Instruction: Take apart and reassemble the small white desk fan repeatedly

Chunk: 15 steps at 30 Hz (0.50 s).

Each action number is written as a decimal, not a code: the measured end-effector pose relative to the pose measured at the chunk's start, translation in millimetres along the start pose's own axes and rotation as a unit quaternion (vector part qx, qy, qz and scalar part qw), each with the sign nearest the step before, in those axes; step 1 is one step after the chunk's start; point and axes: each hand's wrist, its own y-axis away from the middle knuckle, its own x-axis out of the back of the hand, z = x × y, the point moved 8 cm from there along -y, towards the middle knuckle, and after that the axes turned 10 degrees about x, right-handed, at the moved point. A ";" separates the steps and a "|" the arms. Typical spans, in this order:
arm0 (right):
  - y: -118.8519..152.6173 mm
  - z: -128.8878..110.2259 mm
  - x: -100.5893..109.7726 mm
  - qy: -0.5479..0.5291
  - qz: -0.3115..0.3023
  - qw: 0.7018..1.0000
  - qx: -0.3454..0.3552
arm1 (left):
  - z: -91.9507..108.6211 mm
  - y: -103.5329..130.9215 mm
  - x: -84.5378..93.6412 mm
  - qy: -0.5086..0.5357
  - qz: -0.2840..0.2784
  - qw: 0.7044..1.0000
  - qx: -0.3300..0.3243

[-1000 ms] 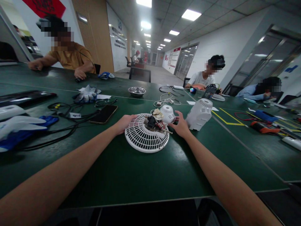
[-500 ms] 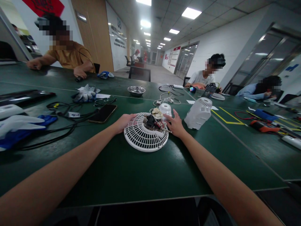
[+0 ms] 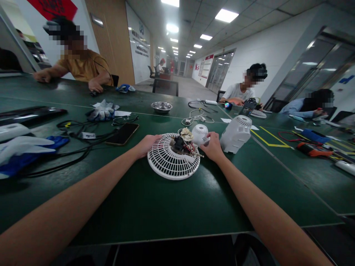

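A round white fan grille lies on the green table in front of me, with an exposed motor and wires on its middle. My left hand grips the grille's left rim, its fingertips partly hidden. Beyond the motor is a small domed white motor cover with slots in its top. My right hand has its bent fingers closed on the cover's right side. Just right of that hand a tall white fan housing stands upright.
Left of the grille lie a phone, black cables and gloves. A metal bowl and a white cable lie farther back. An orange multimeter lies at right. Several people sit around the table.
My right hand has moved from beside the motor onto the domed cover, and its fingers have closed. The cover has shifted slightly right and nearer. My left hand stays on the grille.
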 end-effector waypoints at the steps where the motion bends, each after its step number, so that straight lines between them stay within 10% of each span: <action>1: 0.8 1.4 2.3 -0.001 0.004 1.000 -0.010 | 0.2 0.1 0.7 -0.002 0.001 1.000 0.000; 10: 6.5 4.9 -1.1 -0.042 -0.040 0.995 -0.077 | -0.3 0.1 0.6 -0.012 -0.002 1.000 0.004; 15: 9.5 22.0 2.5 -0.144 0.033 0.978 -0.150 | 0.1 1.0 0.9 -0.003 -0.001 1.000 0.004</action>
